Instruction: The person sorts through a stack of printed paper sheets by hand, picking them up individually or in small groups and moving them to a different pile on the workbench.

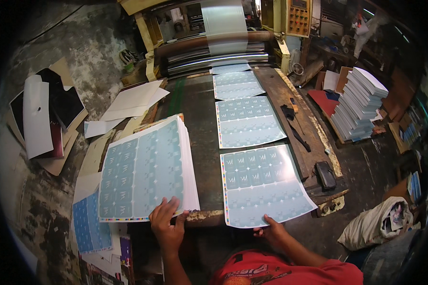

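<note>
My right hand (275,231) pinches the near edge of a pale blue printed sheet (266,187), thumb on top and fingers curled underneath. That sheet lies on the dark feed table and reaches a little over its front edge. Left of it stands a thick stack of printed sheets (150,166), matching blue with a colour strip along the border. Over its near right corner rests my left hand (169,223), fingers spread on the paper and thumb apart. Farther up the table, more printed sheets (247,122) run in a line towards the machine's rollers (218,59).
A black pouch (325,175) and a dark strap (297,128) lie on the table's right side. Tall piled sheets (359,107) stand beyond, with a white sack (375,225) below. Loose paper (128,100) lies at the left. A control panel (299,18) is mounted on the machine.
</note>
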A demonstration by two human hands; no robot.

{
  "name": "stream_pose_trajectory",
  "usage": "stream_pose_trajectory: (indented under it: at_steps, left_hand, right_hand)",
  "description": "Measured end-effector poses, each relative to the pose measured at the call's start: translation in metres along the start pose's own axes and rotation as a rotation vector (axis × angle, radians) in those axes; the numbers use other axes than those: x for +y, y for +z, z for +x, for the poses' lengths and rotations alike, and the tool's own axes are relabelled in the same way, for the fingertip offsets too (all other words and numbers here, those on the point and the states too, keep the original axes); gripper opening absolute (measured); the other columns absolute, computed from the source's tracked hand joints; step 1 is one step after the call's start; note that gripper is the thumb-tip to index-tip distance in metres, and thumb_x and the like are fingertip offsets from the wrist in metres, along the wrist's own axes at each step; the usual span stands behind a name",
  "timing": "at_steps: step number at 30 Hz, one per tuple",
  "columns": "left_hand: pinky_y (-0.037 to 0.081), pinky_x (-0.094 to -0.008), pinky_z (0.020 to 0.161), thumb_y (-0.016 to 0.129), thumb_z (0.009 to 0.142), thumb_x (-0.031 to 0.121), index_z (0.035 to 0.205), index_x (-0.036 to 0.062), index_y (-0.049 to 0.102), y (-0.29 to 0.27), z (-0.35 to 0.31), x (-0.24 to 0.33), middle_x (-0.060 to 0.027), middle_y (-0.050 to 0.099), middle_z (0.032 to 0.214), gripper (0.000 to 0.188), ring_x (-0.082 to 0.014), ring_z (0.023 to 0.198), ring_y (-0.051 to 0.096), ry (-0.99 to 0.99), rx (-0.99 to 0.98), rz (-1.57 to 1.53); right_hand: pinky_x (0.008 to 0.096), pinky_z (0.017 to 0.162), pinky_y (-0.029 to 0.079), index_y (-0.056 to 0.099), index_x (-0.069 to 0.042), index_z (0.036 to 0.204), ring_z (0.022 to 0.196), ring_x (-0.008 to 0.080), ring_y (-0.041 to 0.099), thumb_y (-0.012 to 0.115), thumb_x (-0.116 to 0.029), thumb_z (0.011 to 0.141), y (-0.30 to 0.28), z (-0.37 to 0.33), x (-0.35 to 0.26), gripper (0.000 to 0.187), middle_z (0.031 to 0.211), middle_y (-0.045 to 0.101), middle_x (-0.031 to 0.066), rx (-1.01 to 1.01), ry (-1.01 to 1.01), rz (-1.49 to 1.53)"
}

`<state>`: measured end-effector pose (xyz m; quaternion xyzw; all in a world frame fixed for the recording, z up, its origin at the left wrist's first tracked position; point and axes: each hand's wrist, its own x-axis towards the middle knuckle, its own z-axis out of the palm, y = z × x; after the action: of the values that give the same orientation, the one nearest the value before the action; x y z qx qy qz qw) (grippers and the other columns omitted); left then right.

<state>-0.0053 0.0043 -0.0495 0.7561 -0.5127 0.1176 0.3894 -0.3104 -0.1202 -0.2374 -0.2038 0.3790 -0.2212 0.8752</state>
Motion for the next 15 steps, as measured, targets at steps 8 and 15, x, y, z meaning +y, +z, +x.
stream_pose_trajectory:
  at_steps: [8,15]
  left_hand:
    - [0.039,-0.0408,0.097,0.068,0.092,0.025,0.100,0.0065,0.074,0.005,0.002,0.003,-0.0084,0.073,0.106,0.021,-0.0313,0.111,0.064,-0.061,0.081,-0.057]
    - [0.041,-0.0415,0.094,0.058,0.097,0.016,0.097,0.0040,0.074,0.017,0.005,0.010,-0.0126,0.073,0.097,0.020,-0.0309,0.103,0.066,-0.154,0.169,0.023]
  right_hand:
    - [0.0468,0.085,0.053,0.048,0.001,0.124,0.074,0.0229,0.065,0.049,-0.049,0.099,0.010,0.041,-0.032,0.056,0.097,0.068,0.0202,-0.005,-0.062,0.087]
    - [0.0444,0.084,0.052,0.039,-0.009,0.136,0.084,0.0227,0.064,0.053,-0.047,0.097,0.016,0.064,-0.029,0.056,0.110,0.066,0.0154,0.061,-0.219,0.163]
